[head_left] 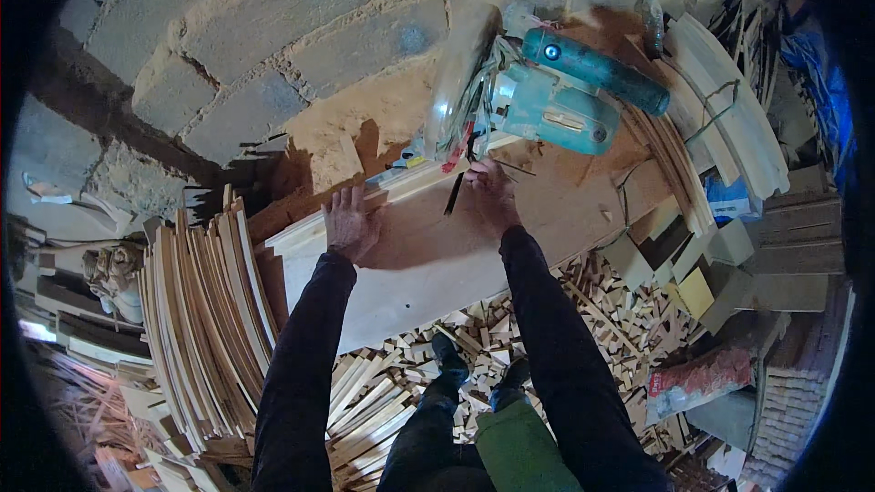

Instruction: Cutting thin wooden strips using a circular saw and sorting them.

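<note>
Presently, the person stands at a pale work surface (428, 260) set before a wall of rough blocks (260, 27), both dark-sleeved forearms extended over it. Pale wooden strips (415, 180) lie along the far side of the surface, running from its left end toward a teal power saw (565, 96). The left hand (352, 221) is open, palm down, its fingers spread and laid across the strips at some distance from the saw. The right hand (493, 193) is at the saw end of the strips, fingers bent, just beside a narrow dark part (454, 191) that projects below the saw; whether it grips a strip or only rests against it cannot be determined. Sawdust (401, 105) covers the ledge behind the strips. To the left of the surface stands a dense stack of long wooden slats (205, 292). Beneath the near edge, small wood offcuts (629, 301) cover the floor around the person's shoes (449, 355), and a green cloth (524, 451) hangs over one leg. At the right, long pale boards (729, 100) lie beyond the saw, near a clear plastic bottle (653, 23); a red and white bag (697, 383) lies lower down on that side.
</note>
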Action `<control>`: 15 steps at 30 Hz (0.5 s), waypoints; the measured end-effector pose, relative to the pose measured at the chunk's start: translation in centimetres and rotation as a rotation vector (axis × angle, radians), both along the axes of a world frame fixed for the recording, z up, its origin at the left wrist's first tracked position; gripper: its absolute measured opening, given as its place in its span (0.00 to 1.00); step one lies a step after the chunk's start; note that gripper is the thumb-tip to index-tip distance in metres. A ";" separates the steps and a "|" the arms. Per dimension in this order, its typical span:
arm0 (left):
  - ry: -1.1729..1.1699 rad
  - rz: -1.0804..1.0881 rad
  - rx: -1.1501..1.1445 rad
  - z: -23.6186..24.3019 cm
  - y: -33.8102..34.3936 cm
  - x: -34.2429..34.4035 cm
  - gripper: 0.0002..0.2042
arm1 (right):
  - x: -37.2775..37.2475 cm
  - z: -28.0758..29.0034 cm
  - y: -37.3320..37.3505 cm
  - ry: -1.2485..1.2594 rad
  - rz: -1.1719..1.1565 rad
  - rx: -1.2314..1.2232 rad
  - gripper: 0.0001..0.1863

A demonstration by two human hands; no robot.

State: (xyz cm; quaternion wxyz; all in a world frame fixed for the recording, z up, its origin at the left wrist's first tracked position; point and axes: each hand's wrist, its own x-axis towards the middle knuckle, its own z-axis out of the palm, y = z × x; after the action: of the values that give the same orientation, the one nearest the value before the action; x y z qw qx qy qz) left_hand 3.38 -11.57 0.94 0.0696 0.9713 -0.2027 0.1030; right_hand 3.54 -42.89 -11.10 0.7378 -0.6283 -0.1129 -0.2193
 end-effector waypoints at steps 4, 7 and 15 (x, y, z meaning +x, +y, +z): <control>-0.045 -0.014 0.008 -0.5 -0.6 0.5 0.30 | 0.3 -0.5 0.3 -0.057 0.463 0.824 0.20; -0.093 -0.059 0.028 -1.1 -0.4 1.0 0.27 | 0.0 -0.6 0.3 0.229 0.091 0.498 0.22; -0.141 -0.055 0.044 -2.0 -0.6 1.1 0.25 | -1.1 1.8 0.2 0.346 -0.019 0.147 0.20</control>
State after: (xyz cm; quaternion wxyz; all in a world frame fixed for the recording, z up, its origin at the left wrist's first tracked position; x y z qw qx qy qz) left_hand 4.44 -12.12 -1.10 0.0364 0.9571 -0.2357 0.1646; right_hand 2.46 -42.73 -9.25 0.7879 -0.6023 0.0381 -0.1224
